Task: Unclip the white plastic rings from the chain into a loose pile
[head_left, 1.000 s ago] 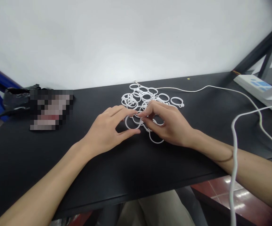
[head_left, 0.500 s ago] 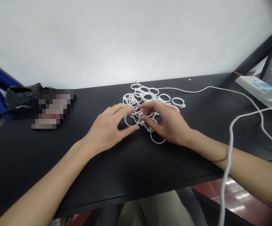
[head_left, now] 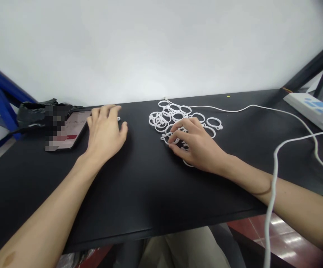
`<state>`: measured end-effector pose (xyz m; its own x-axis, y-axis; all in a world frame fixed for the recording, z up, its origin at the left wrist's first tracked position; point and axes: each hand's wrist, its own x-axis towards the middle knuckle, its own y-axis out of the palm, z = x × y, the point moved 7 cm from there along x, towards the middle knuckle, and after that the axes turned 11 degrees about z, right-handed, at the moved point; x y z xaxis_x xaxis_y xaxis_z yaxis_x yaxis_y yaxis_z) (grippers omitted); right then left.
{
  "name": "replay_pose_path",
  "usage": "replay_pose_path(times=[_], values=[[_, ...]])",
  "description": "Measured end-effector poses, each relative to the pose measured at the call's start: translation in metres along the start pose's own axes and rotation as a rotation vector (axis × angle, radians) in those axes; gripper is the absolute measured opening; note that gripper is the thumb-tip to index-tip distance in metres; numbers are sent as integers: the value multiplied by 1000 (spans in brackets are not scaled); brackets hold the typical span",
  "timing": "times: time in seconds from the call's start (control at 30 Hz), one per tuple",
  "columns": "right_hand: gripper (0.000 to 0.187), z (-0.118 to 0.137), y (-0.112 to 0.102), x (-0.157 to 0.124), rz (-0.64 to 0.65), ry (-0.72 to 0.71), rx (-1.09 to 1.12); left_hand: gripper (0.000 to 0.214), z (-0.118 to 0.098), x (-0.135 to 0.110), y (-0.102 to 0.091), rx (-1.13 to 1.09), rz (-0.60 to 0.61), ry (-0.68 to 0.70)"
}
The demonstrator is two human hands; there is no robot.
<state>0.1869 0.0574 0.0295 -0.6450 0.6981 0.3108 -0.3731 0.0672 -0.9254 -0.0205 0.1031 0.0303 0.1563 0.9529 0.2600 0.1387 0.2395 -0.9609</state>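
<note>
A tangled pile of white plastic rings with small eyelets, like curtain rings (head_left: 176, 116), lies on the black table (head_left: 139, 193). At the near side of the pile is my right hand (head_left: 197, 143). Its thumb and index fingertip pinch together at the rim of a white ring (head_left: 162, 138), while the other fingers curl over the pile. My left hand (head_left: 104, 130) is spread palm down beside the phone, with thumb and fingers apart. A small white eyelet (head_left: 118, 118) peeks out at its fingertips; the rest of that ring is hidden under the hand.
A phone (head_left: 76, 130), partly blurred, lies at the left against crumpled black plastic (head_left: 38, 113). White cable (head_left: 274, 163) hangs in front of my right forearm. More cord runs along the back towards a white device (head_left: 309, 108) at the right.
My left hand has moved left from the pile to beside the phone, and its fingers have spread. My right hand stays at the pile, its thumb and index fingertip now closed together.
</note>
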Motion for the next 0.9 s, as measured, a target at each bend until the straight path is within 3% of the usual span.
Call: replay_pose_path(times=[0.1, 0.27, 0.47, 0.63, 0.77, 0.9], values=[[7, 2, -7, 0, -75, 8, 37, 25, -34, -7, -7, -165, 28, 145], [3, 5, -14, 0, -165, -5, 71, 40, -75, -23, -3, -363, 162, 293], [2, 11, -17, -1, -209, -68, 80, 25, -73, -25, -6, -571, 135, 255], [4, 16, -18, -1, -192, -118, 151, 20, -69, -23, -7, -567, 131, 216], [17, 14, -24, -3, -260, -96, 183, 21, -75, -26, -6, -458, 69, 353], [22, 12, -18, -1, -165, -91, 264, 17, -80, -30, -5, -402, 26, 458]])
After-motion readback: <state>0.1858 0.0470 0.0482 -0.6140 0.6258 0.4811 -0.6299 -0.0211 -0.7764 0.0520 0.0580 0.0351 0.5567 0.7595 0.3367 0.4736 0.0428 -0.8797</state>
